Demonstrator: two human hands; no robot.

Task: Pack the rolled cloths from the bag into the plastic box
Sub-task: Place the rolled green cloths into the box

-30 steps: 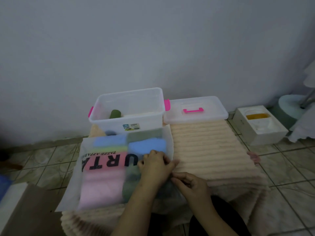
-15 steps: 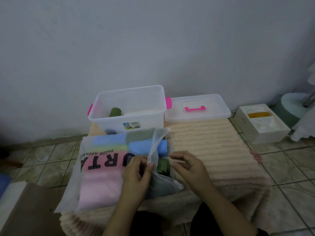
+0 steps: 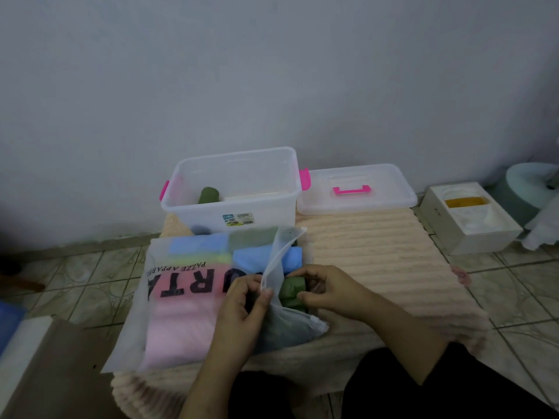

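Note:
A frosted zip bag (image 3: 181, 297) with black lettering lies on a peach ribbed blanket (image 3: 378, 261); pink, blue, light green and green rolled cloths show through it. My left hand (image 3: 242, 309) pinches the bag's open flap (image 3: 279, 258) and lifts it. My right hand (image 3: 329, 290) grips a dark green rolled cloth (image 3: 290, 293) at the bag's mouth. Behind the bag stands the clear plastic box (image 3: 272, 213) with pink latches; one green rolled cloth (image 3: 208, 195) lies inside it at the left.
The box's clear lid (image 3: 357, 204) with a pink handle lies right of the box. A white foam block (image 3: 469, 219) sits on the tiled floor at the right. A brown and white object (image 3: 39, 358) fills the lower left. A grey wall rises behind.
The bag's right edge has been opened. My left hand lifted the flap, and my right hand went into the mouth and closed on the dark green roll.

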